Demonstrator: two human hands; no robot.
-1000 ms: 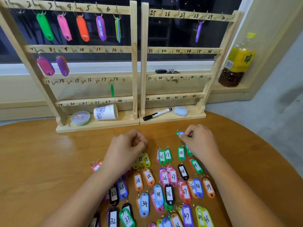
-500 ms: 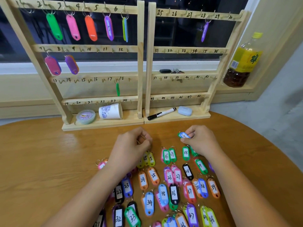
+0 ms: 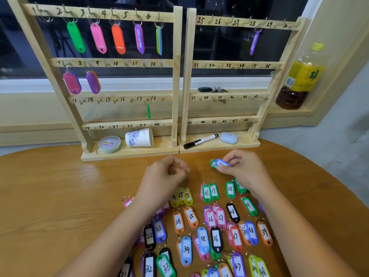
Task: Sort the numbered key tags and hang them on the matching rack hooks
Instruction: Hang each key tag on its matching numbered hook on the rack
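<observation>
Round wooden table [image 3: 50, 196] before a dark window, with two hook racks standing at its far edge.

1. Left rack [image 3: 175, 80]: hooks numbered 1 to 24. Hung tags [image 3: 98, 38]: green, pink, orange, purple and blue-green on the top rail, pink and purple on the second, one slim green near hook 18. Same set as a second ago.

2. Right rack [image 3: 186, 80]: hooks numbered 25 to 48. One purple tag [image 3: 254, 43] at hook 28, unchanged.

3. Loose tags [image 3: 215, 236]: lying in rows on the near part of the table, labels up, numbers 14 to 48 legible. None has shifted since the earlier frames.

4. Right hand [image 3: 243, 170]: between the rows and the rack bases. Thumb and fingertips pinch a blue tag [image 3: 222, 162]. A green tag [image 3: 213, 164] shows at its left end, touching it. The blue tag's number is too blurred to read. A second ago only green showed in this grip. Half a second ago the blue face had come up, and it remains up.

5. Left hand [image 3: 166, 176]: beside the right hand, apart from it. Fingers are curled in, thumb against forefinger. Whether they nip anything cannot be told. Posture and place are as before.

6. Sundries on the rack bases: round tub [image 3: 109, 144], paper cup [image 3: 138, 137] on its side, black marker [image 3: 200, 140], pale blue case [image 3: 229, 137]. Bottle [image 3: 299, 76] on the ledge at right.
</observation>
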